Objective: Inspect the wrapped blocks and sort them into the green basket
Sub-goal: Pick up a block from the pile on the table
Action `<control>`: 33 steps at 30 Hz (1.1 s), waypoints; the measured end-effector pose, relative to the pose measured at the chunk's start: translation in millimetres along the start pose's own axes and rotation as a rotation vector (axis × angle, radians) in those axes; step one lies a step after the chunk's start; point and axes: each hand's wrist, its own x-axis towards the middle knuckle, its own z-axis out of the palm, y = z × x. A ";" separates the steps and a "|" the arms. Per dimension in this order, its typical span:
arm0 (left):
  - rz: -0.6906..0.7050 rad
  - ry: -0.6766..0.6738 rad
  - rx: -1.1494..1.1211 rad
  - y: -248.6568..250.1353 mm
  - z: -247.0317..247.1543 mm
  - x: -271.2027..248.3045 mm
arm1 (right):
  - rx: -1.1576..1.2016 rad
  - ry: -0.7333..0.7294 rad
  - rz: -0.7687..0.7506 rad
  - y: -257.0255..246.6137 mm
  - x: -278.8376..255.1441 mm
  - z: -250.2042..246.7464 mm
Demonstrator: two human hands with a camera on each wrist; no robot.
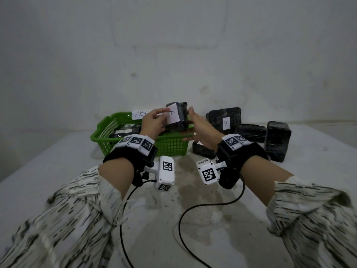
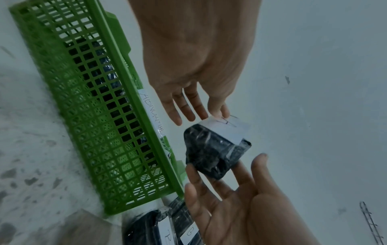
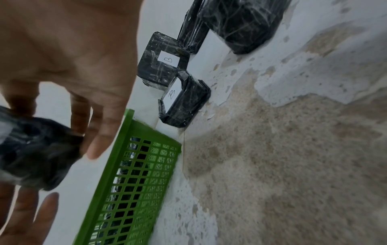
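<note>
**Block "A" up for inspection above the basket**

I've got one wrapped block (image 1: 176, 117) lifted in the air, just above the far right corner of the green basket (image 1: 170, 146), and this looks like the inspecting step: the white label with an "A" on it faces me. My left hand (image 1: 152, 120) pinches the label side, fingers (image 2: 217, 107) curled onto the top edge of the paper. My right hand (image 1: 199, 128) is spread wide, fingers (image 2: 259, 167) straight, cradling the block from the side and below; whether all of them touch the wrap I can't tell. From the head view the block stands on end, long axis roughly upright, label side toward me and shiny black wrap toward the wall.

Inside the basket, dark wrapped blocks already lie, one showing a white label. A paper tag (image 1: 140, 114) with handwriting sits on the basket's far rim. Right of the basket, more blocks wait on the worktop (image 1: 58, 161): one labelled "B" (image 1: 225, 118) leaning at the back, a flatter one (image 3: 184, 101) also marked "B" right beside the basket's corner, and two more further right.

Next, I reckon: label read, so tip the block flat and lower it over the rim into free space in the basket. The slick wrap calls for a firm grip; a one-handed pinch on paper could slip.
</note>
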 end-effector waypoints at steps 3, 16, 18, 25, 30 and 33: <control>-0.086 -0.029 -0.020 7.2 3.3 -1.5 | 0.008 0.072 -0.048 2.0 2.3 -5.7; -0.151 -0.119 -0.118 5.8 10.8 -2.8 | -0.033 0.077 -0.019 0.5 4.6 -6.4; -0.155 -0.157 -0.102 4.3 9.9 -5.5 | -0.048 0.024 -0.005 -2.1 3.5 -4.9; -0.190 -0.209 -0.059 -0.2 3.0 -6.2 | -0.081 0.037 -0.012 -3.2 3.1 -3.9; -0.149 -0.204 -0.028 0.8 -0.7 -5.8 | -0.073 -0.014 0.006 -1.4 1.4 -3.4; -0.160 -0.227 -0.037 2.0 -0.6 -7.5 | -0.046 0.022 -0.007 -0.6 2.5 -1.9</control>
